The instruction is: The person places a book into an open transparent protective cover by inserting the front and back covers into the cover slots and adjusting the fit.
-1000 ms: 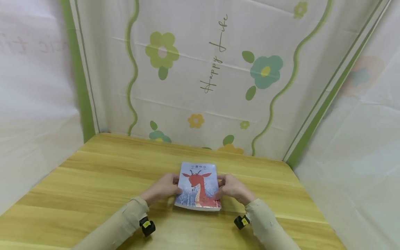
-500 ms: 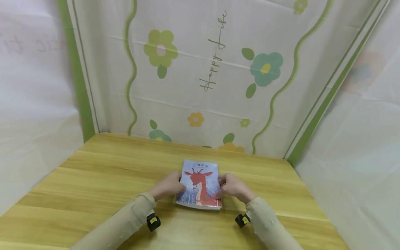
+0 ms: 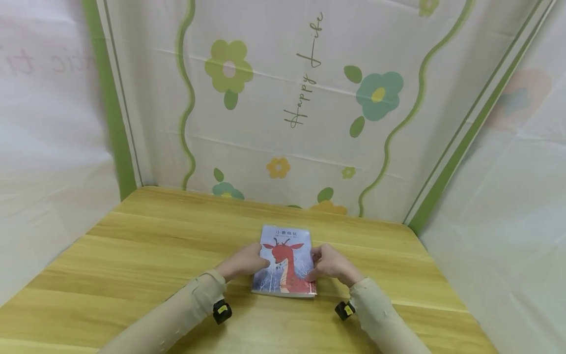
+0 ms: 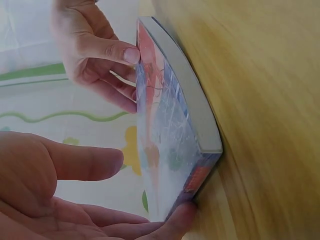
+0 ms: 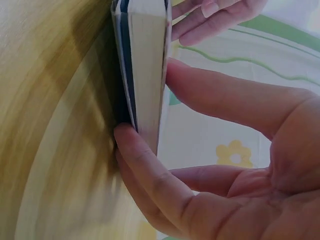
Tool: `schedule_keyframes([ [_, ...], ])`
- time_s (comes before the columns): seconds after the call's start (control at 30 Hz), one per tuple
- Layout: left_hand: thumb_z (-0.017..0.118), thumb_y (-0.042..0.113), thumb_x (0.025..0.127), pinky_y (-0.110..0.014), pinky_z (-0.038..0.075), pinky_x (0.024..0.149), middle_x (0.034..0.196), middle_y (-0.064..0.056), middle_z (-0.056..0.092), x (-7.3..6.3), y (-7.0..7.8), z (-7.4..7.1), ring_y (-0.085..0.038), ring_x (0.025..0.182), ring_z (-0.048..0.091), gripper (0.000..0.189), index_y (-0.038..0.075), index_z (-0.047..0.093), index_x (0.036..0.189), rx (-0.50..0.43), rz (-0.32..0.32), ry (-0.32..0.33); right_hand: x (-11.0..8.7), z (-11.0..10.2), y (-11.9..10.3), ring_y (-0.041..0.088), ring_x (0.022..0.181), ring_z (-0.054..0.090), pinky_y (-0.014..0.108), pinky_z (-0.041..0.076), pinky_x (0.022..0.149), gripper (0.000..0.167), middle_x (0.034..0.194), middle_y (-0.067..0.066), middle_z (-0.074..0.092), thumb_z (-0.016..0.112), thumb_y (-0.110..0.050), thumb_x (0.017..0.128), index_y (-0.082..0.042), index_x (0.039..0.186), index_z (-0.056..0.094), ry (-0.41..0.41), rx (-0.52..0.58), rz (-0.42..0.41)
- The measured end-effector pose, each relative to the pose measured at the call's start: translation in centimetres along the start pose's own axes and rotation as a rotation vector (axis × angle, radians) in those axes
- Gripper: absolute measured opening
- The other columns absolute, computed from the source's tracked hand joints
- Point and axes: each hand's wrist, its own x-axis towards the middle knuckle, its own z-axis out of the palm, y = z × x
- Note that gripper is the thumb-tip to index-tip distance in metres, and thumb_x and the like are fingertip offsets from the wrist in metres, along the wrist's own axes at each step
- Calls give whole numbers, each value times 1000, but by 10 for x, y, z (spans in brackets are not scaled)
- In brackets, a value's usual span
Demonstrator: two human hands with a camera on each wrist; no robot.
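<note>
A paperback book [image 3: 286, 260] with a red deer on its blue cover lies face up on the wooden table. My left hand [image 3: 244, 260] is at its left side. In the left wrist view, its fingertips touch the book's spine, while the straight thumb [image 4: 92, 162] stands off the cover. At the opposite side, my right hand [image 3: 333, 265] pinches the book's edge. The right wrist view has that thumb [image 5: 215, 97] on the front cover and the fingers at the back cover [image 5: 121, 65], which stands slightly apart from the pages [image 5: 147, 65].
The wooden table [image 3: 146, 246] extends around the book on all sides. A white curtain [image 3: 265, 98] with printed flowers hangs along its back edge. Plain pale sheets [image 3: 499, 221] close off the left and right sides. A small black camera sits on each wrist.
My left hand has shifted to the right, farther over the book's left edge. The book has moved slightly right and away from me. My right hand has hardly moved.
</note>
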Motion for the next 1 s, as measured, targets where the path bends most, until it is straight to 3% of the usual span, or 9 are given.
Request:
schedule_keyframes([
  [0.23,63,15,93,-36,46,64,100,-18,58,2,0,0,-25,79,52,37,-10,54,119,21,-3,-4,-1,0,-3,19,76,57,30,52,69,33,85,13,63,85,3,66,4,95,68,-15,2,0],
  [0.33,62,16,95,-49,51,86,125,-27,55,2,-1,-1,-37,106,56,52,-12,45,135,16,16,-4,-3,-1,-7,22,80,59,35,54,71,31,91,14,63,81,-5,76,3,102,68,-14,8,13],
  [0.43,59,16,97,-58,43,99,137,-28,49,0,-2,-2,-41,121,50,57,-11,38,143,-17,55,-11,-7,-3,-10,32,97,60,47,55,80,49,112,21,60,76,-20,86,3,125,60,36,-5,52],
  [0.5,57,14,98,-55,45,98,134,-26,52,-1,-3,-3,-35,114,56,54,-9,39,143,-37,95,-17,-10,-5,-11,41,112,55,55,50,89,63,127,27,53,73,-29,90,4,137,50,79,-19,74],
  [0.57,55,12,98,-50,53,85,125,-24,57,-3,-4,-5,-27,91,62,51,-8,41,142,-36,133,-16,-13,-7,-12,47,122,47,60,45,96,74,137,31,46,70,-36,91,8,143,40,128,-67,68],
  [0.63,55,11,98,-48,54,83,125,-26,57,-5,-5,-7,-24,80,61,50,-10,42,141,14,169,12,-16,-8,-12,48,128,41,62,39,101,74,141,33,41,64,-38,95,9,144,37,173,-128,35],
  [0.73,54,15,100,-56,47,95,134,-34,48,-8,-7,-13,-41,100,60,53,-15,38,141,118,189,80,-20,-7,-13,48,128,42,60,38,103,73,143,34,36,56,-42,99,11,145,34,259,-262,-34],
  [0.83,50,21,104,-64,24,110,144,-38,33,-9,-10,-21,-54,133,30,57,-17,33,143,217,191,141,-25,-6,-14,48,129,40,60,37,103,74,144,35,33,50,-45,102,12,146,33,344,-390,-95],
  [1.0,48,24,105,-68,16,110,144,-39,32,-10,-18,-33,-55,136,21,55,-13,35,143,342,209,210,-30,-8,-12,50,130,36,63,32,106,73,143,36,35,48,-50,101,12,139,44,459,-576,-173],
])
